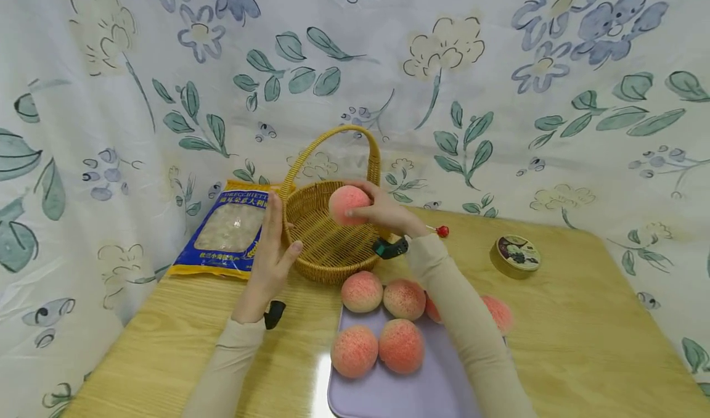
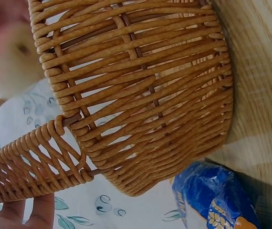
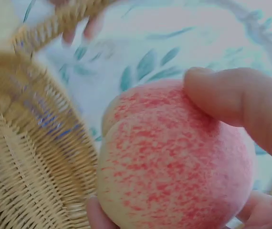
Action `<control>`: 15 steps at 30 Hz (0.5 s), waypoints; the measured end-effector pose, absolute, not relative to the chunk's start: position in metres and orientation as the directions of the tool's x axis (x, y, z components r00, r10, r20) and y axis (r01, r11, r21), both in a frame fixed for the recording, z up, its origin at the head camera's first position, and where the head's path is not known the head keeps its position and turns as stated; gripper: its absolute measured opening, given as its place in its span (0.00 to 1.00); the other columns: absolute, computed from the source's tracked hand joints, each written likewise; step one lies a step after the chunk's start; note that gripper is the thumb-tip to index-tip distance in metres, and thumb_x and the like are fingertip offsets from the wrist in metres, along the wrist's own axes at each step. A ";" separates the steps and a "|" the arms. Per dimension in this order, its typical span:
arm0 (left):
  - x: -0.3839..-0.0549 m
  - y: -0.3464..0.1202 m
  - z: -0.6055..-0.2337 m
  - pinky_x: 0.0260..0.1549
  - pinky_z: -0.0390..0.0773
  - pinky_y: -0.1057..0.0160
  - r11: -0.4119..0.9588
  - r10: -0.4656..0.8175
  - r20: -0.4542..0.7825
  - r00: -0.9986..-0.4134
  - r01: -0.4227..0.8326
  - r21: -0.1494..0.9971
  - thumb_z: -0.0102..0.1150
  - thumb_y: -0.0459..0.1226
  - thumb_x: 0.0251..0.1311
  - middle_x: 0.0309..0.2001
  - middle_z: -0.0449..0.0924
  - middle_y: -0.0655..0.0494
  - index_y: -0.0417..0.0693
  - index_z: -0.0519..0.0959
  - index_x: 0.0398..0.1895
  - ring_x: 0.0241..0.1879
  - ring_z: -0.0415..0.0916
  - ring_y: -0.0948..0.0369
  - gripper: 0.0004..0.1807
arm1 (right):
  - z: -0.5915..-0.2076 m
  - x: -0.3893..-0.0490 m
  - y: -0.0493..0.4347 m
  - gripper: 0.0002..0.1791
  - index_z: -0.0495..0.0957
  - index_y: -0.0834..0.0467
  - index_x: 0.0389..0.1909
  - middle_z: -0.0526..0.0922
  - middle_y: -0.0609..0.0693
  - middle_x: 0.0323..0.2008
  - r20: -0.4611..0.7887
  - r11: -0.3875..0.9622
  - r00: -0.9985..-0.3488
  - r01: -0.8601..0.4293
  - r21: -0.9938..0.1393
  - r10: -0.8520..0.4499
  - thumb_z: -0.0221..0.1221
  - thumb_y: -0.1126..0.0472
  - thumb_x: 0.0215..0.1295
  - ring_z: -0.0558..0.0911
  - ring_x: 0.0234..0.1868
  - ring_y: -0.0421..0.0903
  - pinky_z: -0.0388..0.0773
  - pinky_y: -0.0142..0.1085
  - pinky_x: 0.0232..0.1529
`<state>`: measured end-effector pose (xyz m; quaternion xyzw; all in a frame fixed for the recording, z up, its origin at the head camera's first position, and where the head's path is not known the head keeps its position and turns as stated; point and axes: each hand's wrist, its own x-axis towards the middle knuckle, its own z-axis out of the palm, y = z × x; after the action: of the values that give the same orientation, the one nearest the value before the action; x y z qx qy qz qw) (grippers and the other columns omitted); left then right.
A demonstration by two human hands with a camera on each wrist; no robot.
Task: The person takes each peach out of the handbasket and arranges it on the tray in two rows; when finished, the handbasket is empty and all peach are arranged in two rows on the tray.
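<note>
My right hand (image 1: 383, 211) holds a pink peach (image 1: 348, 205) over the wicker basket (image 1: 327, 273), thumb on one side and fingers round the other. Close up in the right wrist view, the peach (image 3: 174, 157) shows red speckles and a pale yellow side. My left hand (image 1: 272, 254) rests against the left of the basket, its fingers straight beside the base of the arched handle (image 1: 310, 150). In the left wrist view, fingers (image 2: 43, 210) show at the handle's outer side. Several more peaches (image 1: 401, 346) lie on a lilac tray (image 1: 427, 393) before the basket.
Left of the basket lies a blue and yellow bag of pasta (image 1: 230, 230). A round tin (image 1: 516, 256) stands at the right, and a small red-wrapped item (image 1: 442, 231) sits behind my right wrist. A floral curtain (image 1: 388, 66) hangs behind the wooden table (image 1: 599, 319).
</note>
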<state>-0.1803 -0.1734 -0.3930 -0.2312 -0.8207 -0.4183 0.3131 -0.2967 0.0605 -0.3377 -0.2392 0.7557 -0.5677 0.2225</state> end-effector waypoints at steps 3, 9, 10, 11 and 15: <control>-0.183 -0.175 -0.392 0.73 0.37 0.40 0.537 0.123 0.715 -0.688 0.652 0.536 0.34 0.63 0.70 0.79 0.28 0.56 0.64 0.33 0.78 0.78 0.29 0.52 0.41 | -0.333 -0.273 0.097 0.38 0.55 0.49 0.74 0.67 0.59 0.65 -0.044 0.177 -0.780 -0.086 -0.980 -0.624 0.59 0.65 0.64 0.72 0.62 0.53 0.77 0.43 0.55; -0.186 -0.181 -0.389 0.73 0.36 0.40 0.536 0.132 0.724 -0.678 0.663 0.523 0.34 0.64 0.69 0.79 0.28 0.52 0.64 0.33 0.78 0.78 0.28 0.52 0.42 | -0.345 -0.210 0.163 0.41 0.56 0.52 0.73 0.64 0.60 0.68 0.013 0.128 -0.798 -0.112 -0.985 -0.603 0.61 0.68 0.61 0.74 0.59 0.43 0.76 0.34 0.55; -0.187 -0.181 -0.390 0.73 0.36 0.40 0.534 0.132 0.726 -0.674 0.666 0.521 0.35 0.63 0.69 0.79 0.28 0.50 0.64 0.33 0.78 0.78 0.28 0.52 0.42 | -0.348 -0.200 0.173 0.41 0.56 0.53 0.73 0.64 0.60 0.69 0.016 0.133 -0.803 -0.118 -0.984 -0.595 0.62 0.68 0.60 0.73 0.60 0.42 0.75 0.33 0.56; -0.187 -0.180 -0.390 0.73 0.36 0.40 0.530 0.132 0.726 -0.675 0.667 0.524 0.35 0.63 0.69 0.79 0.28 0.50 0.63 0.33 0.78 0.78 0.27 0.52 0.42 | -0.352 -0.191 0.183 0.41 0.56 0.55 0.73 0.64 0.59 0.69 0.017 0.143 -0.810 -0.124 -0.982 -0.586 0.63 0.68 0.59 0.73 0.60 0.40 0.74 0.31 0.57; -0.188 -0.173 -0.396 0.73 0.35 0.41 0.504 0.132 0.723 -0.678 0.674 0.539 0.36 0.63 0.69 0.79 0.28 0.45 0.62 0.33 0.78 0.78 0.27 0.52 0.42 | -0.368 -0.159 0.217 0.42 0.55 0.58 0.73 0.65 0.52 0.68 0.006 0.185 -0.837 -0.128 -0.974 -0.547 0.64 0.66 0.59 0.72 0.60 0.35 0.73 0.29 0.57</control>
<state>-0.1879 -0.1728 -0.3961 -0.2496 -0.8082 -0.4309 0.3145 -0.1586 0.2171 -0.3682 -0.2250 0.7495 -0.5974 0.1753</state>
